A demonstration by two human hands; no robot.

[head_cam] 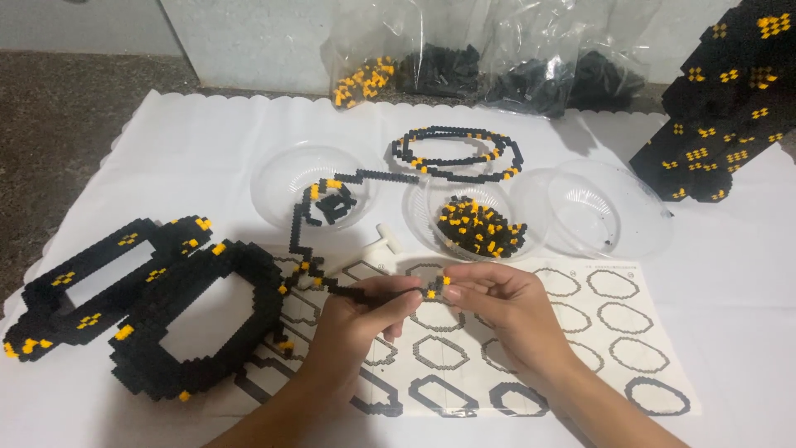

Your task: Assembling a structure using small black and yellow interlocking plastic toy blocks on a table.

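Pinching thin black-and-yellow brick chain (332, 224) at near end: left hand (365, 319) closing on strand, right hand (497, 303) fingertips gripping tiny yellow bricks (438, 287) beside. Judging chain light, fragile; supporting close to joint. Instruction sheet (580, 332) lying beneath grip.

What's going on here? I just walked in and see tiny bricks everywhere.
A person is piecing together small black and yellow bricks. The left hand holds the end of a thin brick chain that runs up toward a clear bowl; the right hand pinches a small brick at that end. Both work over an instruction sheet. A second bowl of bricks and finished rings lie around.
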